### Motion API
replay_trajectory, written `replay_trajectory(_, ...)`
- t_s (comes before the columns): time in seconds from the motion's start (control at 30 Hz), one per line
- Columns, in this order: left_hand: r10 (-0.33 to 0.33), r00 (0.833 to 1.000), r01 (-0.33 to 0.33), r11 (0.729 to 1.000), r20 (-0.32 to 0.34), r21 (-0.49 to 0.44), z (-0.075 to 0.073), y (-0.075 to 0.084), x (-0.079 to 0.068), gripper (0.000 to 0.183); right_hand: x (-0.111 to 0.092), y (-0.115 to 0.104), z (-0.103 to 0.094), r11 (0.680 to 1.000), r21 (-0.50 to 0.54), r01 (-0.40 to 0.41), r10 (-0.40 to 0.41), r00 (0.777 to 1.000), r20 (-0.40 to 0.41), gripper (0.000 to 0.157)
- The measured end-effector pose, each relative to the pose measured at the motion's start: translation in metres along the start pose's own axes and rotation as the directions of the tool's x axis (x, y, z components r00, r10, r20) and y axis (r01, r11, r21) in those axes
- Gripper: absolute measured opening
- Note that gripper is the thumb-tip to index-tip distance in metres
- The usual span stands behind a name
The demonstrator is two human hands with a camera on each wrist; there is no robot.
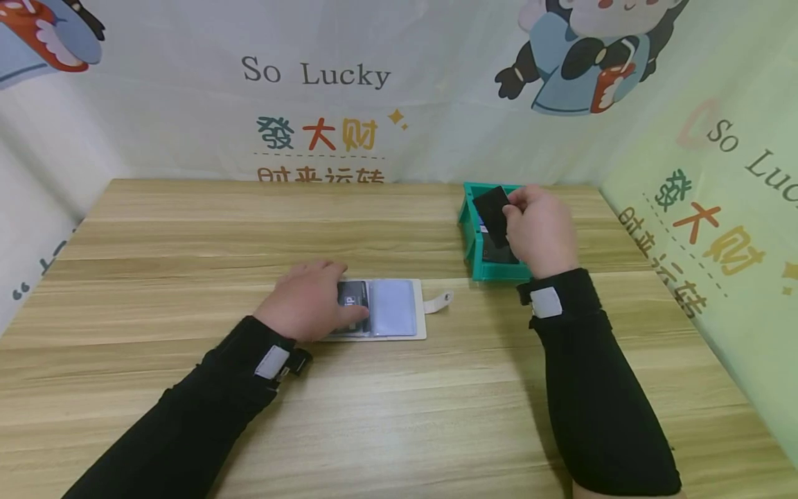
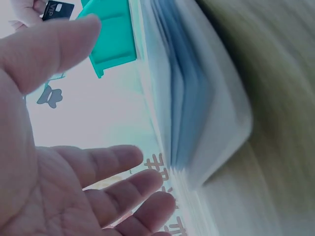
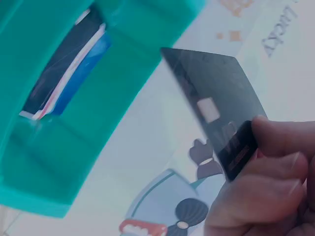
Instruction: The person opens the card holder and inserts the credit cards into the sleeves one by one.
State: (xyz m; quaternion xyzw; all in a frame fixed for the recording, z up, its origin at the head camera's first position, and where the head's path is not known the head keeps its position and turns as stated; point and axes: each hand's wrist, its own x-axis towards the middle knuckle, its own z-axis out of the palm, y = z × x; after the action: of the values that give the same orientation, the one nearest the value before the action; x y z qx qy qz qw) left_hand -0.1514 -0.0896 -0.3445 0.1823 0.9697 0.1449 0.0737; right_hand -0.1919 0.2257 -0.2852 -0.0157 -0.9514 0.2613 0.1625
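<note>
In the head view, the left hand (image 1: 312, 298) is laid over the left part of the opened card holder (image 1: 394, 308) on the surface (image 1: 405, 416), while a black card (image 1: 491, 213) is pinched by the right hand (image 1: 541, 229) above the green basket (image 1: 499, 272). In the left wrist view, the fingers (image 2: 128, 191) are seen spread and relaxed, with nothing grasped. In the right wrist view, the card is held tilted beside the basket, where other cards (image 3: 64, 73) are contained.

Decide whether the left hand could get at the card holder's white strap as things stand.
Probably yes: the left hand lies over the card holder, and nothing visible stands between it and the white strap.
</note>
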Motion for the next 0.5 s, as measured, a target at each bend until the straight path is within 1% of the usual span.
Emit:
replay_trajectory(0.1,0.009,1.0,-0.009,1.0,-0.023,-0.023,-0.002,0.001,0.0,0.082,-0.003,-0.006,0.002,0.997,0.068,0.032,-0.032,0.999,0.012,0.021)
replay_trajectory(0.23,0.015,0.998,-0.018,0.998,-0.056,-0.064,-0.003,0.003,0.0,0.077,-0.007,-0.015,0.01,0.991,0.116,0.067,-0.073,0.996,0.055,0.02)
replay_trajectory(0.4,0.011,0.996,-0.021,0.993,-0.086,-0.114,-0.003,0.004,0.001,0.073,-0.015,-0.03,0.023,0.982,0.166,0.09,-0.114,0.984,0.14,0.018)
replay_trajectory(0.5,0.014,0.996,-0.029,0.987,-0.093,-0.16,-0.004,0.006,0.002,0.071,-0.021,-0.039,0.033,0.971,0.231,0.069,-0.118,0.971,0.209,0.013)
